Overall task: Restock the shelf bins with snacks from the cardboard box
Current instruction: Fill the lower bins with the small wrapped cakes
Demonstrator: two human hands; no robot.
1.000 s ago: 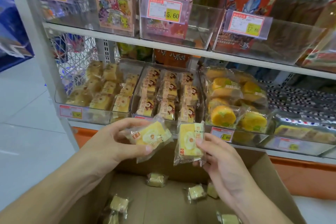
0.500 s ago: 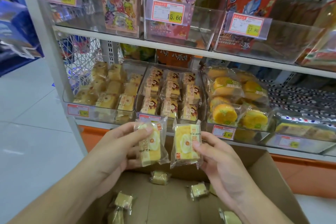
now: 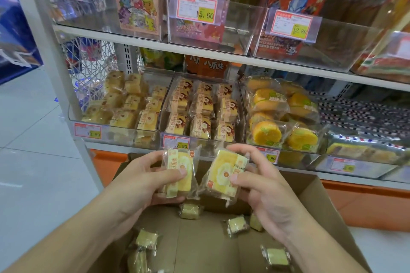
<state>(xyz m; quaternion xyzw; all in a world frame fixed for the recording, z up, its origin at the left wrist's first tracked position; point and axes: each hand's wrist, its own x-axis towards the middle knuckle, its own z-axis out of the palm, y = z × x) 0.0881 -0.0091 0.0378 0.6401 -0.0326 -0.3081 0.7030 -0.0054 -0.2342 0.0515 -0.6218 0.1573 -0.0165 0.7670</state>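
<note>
My left hand grips a wrapped yellow cake snack, held upright. My right hand grips a second wrapped cake snack, tilted to the right. Both packs hover above the open cardboard box, just below the shelf's front edge. Several small wrapped cakes lie loose on the box floor. Straight ahead on the lower shelf, the left clear bin holds similar yellow cakes. The middle clear bin holds rows of brown-and-white packs.
A bin of round orange cakes sits to the right, with a striped-pack bin beyond. The upper shelf carries clear bins with biscuit boxes and price tags. A white upright post borders the left; tiled floor lies beyond.
Both hands have turned their packs: the left one swung from lying flat to upright, and the right one tipped rightward. The view has shifted closer to the shelf.
</note>
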